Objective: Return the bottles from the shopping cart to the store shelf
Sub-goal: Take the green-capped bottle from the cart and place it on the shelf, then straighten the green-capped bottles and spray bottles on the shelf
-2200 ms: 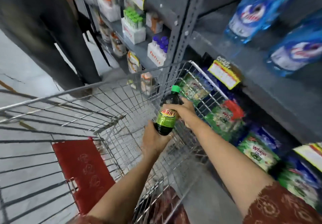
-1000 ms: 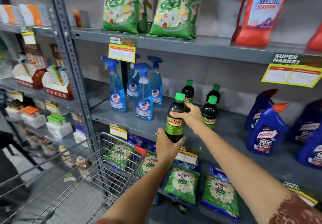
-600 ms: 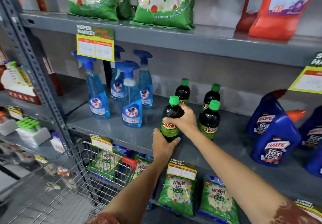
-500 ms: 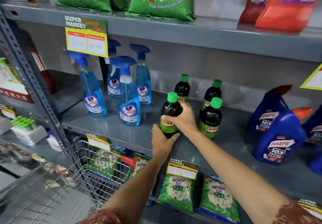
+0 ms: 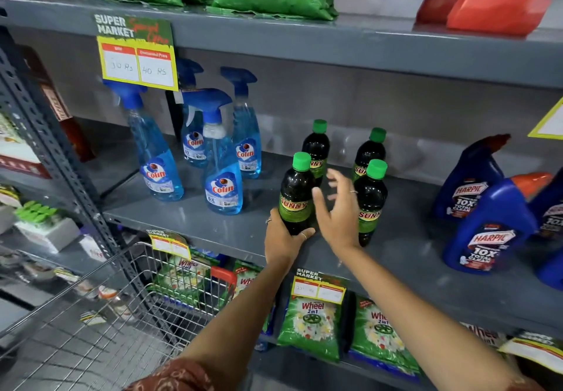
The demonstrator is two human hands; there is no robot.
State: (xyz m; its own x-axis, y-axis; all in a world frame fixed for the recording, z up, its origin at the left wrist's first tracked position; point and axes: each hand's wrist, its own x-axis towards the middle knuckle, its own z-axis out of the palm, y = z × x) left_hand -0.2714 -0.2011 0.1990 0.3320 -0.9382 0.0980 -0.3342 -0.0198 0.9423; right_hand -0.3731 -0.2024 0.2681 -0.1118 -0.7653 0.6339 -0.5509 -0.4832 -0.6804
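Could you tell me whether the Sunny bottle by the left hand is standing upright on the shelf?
Upright: the Sunny bottle has its green cap on top and its base on the shelf.

Grey steel shelving (image 5: 350, 52) with a perforated upright post (image 5: 45, 134) stands against a plain pale grey wall (image 5: 396, 107), evenly lit.

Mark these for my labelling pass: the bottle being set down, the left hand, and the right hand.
Sunny bottle (image 5: 296, 198): head view, on its green label.
Left hand (image 5: 281, 243): head view, back of hand.
Right hand (image 5: 339, 214): head view, back of hand.
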